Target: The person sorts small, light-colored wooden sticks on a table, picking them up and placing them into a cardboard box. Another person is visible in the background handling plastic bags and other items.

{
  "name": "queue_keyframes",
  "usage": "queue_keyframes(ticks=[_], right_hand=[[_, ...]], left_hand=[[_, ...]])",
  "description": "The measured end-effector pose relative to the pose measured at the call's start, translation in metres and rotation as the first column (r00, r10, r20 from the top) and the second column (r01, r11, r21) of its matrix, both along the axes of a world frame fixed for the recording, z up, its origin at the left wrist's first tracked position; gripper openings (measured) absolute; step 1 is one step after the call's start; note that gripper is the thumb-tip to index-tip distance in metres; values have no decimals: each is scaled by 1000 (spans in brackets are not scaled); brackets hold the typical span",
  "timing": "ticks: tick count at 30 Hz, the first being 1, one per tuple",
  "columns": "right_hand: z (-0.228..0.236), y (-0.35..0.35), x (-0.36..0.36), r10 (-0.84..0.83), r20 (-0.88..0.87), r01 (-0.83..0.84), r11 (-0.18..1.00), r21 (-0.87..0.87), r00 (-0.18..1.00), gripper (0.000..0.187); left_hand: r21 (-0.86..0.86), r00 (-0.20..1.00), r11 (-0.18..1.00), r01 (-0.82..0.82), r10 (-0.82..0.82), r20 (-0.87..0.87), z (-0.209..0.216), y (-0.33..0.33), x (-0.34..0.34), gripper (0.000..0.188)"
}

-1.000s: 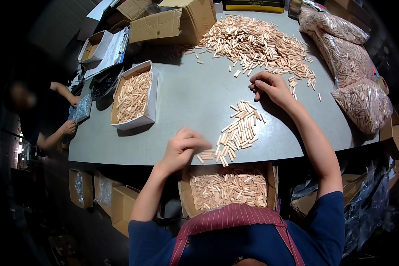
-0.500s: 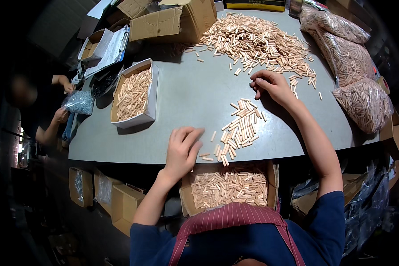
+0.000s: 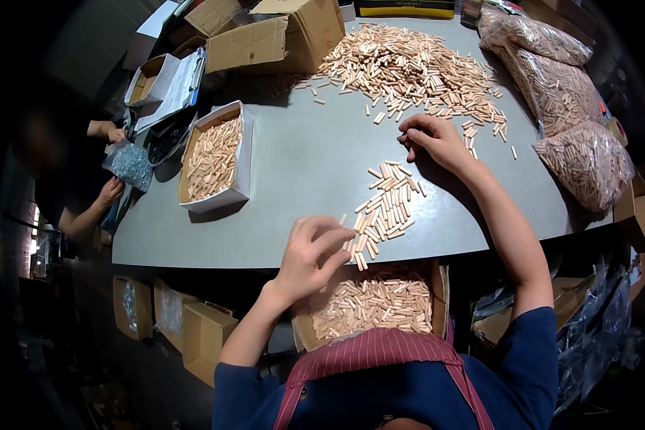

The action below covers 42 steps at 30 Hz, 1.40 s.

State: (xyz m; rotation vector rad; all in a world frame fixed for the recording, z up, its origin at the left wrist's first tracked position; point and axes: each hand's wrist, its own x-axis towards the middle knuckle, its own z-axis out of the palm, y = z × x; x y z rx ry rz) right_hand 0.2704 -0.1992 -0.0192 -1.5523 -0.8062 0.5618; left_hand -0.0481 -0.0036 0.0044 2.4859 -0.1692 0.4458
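Several short wooden dowels [image 3: 388, 204] lie in a loose strip on the grey table, reaching to its near edge. At that strip's near left side is my left hand [image 3: 312, 251], its thumb and slightly blurred fingers apart, the tips by the closest dowels; nothing shows in its grasp. My right hand [image 3: 437, 141] rests on the table between the strip and a large dowel heap [image 3: 416, 68], its fingers loosely bent and apart, and I see nothing held. Below the table edge, against my striped apron, an open cardboard box [image 3: 304, 326] is filled with dowels.
A white box [image 3: 242, 158] of dowels stands left on the table. Clear bags of dowels [image 3: 588, 161] are piled at the right. An open carton [image 3: 251, 44] is at the back. On the left a co-worker's hands hold a clear bag [image 3: 130, 165] of small pieces.
My left hand has moved right, to the near end of the dowel strip, and now covers where a few loose dowels lay. My right hand stays about where it was.
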Motion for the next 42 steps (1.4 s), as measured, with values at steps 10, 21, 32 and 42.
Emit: queue_keyframes(ticks=[10, 21, 32, 42], right_hand=[[1, 0, -1, -13, 33, 13, 1000, -5, 999, 22], [-1, 0, 0, -5, 65, 5, 1000, 0, 998, 20], [5, 3, -3, -13, 70, 12, 1000, 21, 997, 18], [5, -1, -3, 1, 72, -1, 1000, 3, 997, 20]], left_hand=[[106, 994, 994, 28, -39, 105, 3, -3, 6, 23], [-149, 960, 967, -206, 229, 161, 0, 7, 21, 7], [-136, 632, 752, -645, 625, 458, 58, 139, 27, 22], [-252, 994, 962, -108, 102, -40, -7, 41, 15, 16]])
